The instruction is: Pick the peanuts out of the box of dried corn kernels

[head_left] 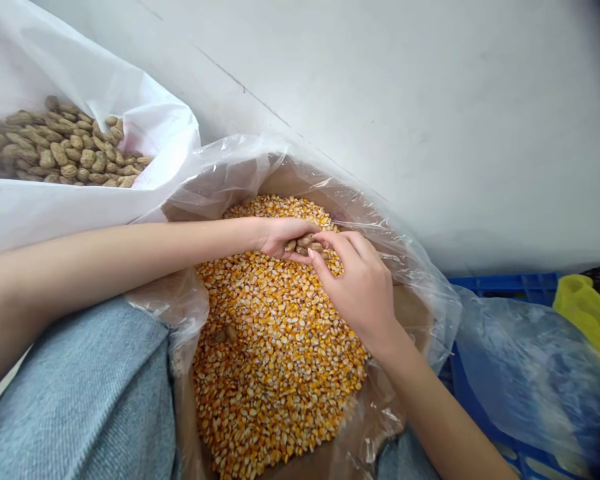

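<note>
Left hand (280, 237) and right hand (353, 287) cup peanuts (304, 245) with fingers (337, 243) curled closed; loose ones could slip into the corn (265, 347).

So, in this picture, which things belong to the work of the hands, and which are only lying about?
In use: left hand, right hand, peanuts in shell, corn kernels, plastic-lined carton.

Lying about: white sack, blue crate, yellow bag.

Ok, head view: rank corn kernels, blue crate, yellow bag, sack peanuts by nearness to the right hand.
From the right hand:
1. Corn kernels: beneath it.
2. Blue crate: to its right.
3. Yellow bag: farther right.
4. Peanuts: far left, in a white sack.
</note>
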A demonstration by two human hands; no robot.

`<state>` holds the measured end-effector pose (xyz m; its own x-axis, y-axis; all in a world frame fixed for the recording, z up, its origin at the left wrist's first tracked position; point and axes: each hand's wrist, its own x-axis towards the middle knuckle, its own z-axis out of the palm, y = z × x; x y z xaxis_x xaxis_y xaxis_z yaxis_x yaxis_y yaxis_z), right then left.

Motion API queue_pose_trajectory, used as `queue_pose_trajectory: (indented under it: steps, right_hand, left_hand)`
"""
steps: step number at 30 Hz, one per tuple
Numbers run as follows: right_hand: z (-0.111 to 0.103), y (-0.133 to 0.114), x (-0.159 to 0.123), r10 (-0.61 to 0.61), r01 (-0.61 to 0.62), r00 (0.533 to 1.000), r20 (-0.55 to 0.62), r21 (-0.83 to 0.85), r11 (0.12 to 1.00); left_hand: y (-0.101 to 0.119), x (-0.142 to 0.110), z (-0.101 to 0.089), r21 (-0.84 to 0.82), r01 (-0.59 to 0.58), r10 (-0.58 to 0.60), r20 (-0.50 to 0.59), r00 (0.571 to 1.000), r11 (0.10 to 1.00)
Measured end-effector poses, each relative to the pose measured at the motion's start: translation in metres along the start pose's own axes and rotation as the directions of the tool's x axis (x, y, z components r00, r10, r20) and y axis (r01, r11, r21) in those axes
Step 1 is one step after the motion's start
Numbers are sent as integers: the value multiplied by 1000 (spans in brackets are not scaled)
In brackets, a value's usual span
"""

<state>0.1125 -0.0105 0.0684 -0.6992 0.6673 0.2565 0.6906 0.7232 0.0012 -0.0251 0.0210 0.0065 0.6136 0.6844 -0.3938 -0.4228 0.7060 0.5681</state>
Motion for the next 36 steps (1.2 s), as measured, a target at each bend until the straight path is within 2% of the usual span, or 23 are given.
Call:
queue_pose_trajectory:
  steps: [2,3,5,8,11,14,16,18,20,23,25,27,30,33,36]
  right_hand:
    - [2,-5,-5,-62,63,998,-20,19,998]
    - [4,-9,-9,-114,114,993,7,45,993]
    - [11,-20,-19,-240,225,962,132,118,967]
    - [32,-42,-37,-407,352,843,352,212,912]
    - [57,-61,-54,-488,428,733,474,236,872]
    - [69,-68,-63,-511,459,696,504,234,857]
    - [64,-67,-60,-503,443,711,492,241,863]
    - [49,-62,-51,-474,398,750,462,257,881]
    - [29,-53,-37,-414,336,822,390,255,907]
    - [4,-30,-15,-253,223,947,196,165,961]
    - [-3,-14,-5,-140,134,987,84,75,988]
    - [-3,0,0,-63,63,997,32,-1,998]
    - [4,10,2,-32,31,999,-11,-77,997]
    - [5,8,2,-58,52,996,-64,-93,994]
    - [3,-5,-2,-146,149,984,-99,19,989]
  left_hand:
    - [-1,-1,2,-21,36,-36,15,999,999]
    - [-2,-1,3,-32,53,-52,11,999,998]
    - [-2,-1,3,-59,67,-67,-13,998,996]
    - [-1,0,1,-82,36,-42,-71,997,996]
    - [0,2,-2,-77,7,-12,-64,998,997]
    - [0,2,-2,-63,4,-9,-71,997,998]
    - [0,2,-2,-62,4,-9,-78,997,998]
    - [0,1,-2,-60,3,-8,-79,997,998]
    - [0,0,-2,-49,12,-15,-77,997,999]
    - [-1,0,-2,-15,45,-45,-5,999,999]
    - [-1,0,-2,-17,40,-39,48,998,999]
    - [-2,1,-1,-39,29,-27,39,999,999]
    - [-3,2,0,-73,41,-41,10,999,996]
    - [-4,3,0,-88,24,-21,35,999,996]
    - [-4,3,-1,-83,33,-29,46,999,996]
